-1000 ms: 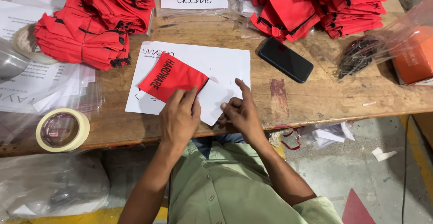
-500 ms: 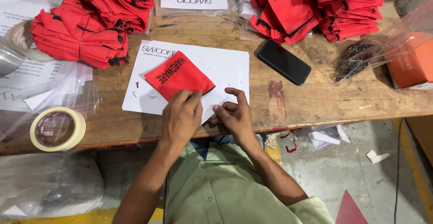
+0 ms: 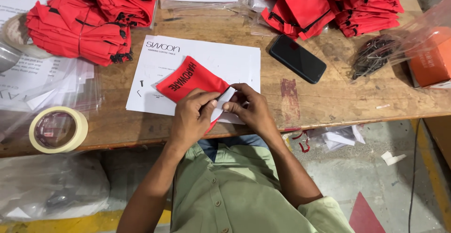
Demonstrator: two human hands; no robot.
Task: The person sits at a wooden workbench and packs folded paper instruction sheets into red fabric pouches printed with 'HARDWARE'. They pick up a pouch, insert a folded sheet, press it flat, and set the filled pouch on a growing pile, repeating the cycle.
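- the wooden desk (image 3: 329,106) runs across in front of me, its front edge just under my wrists; bare wood lies open to the right of my hands.
- stacks of red pouches (image 3: 89,22) crowd the back left, more red pouches (image 3: 338,3) the back right.
- a white printed sheet (image 3: 221,59) lies flat at the middle of the desk, close to the front edge.
- on it sits the red fabric pouch (image 3: 188,79), tilted, with black lettering and a black drawstring.
- my left hand (image 3: 190,115) is closed over the pouch's near corner.
- my right hand (image 3: 249,108) pinches a small white paper slip (image 3: 221,105) at the pouch's mouth, fingertips of both hands meeting.
- a black phone (image 3: 297,58) lies apart to the right; a masking tape roll (image 3: 58,129) sits far left by the edge.
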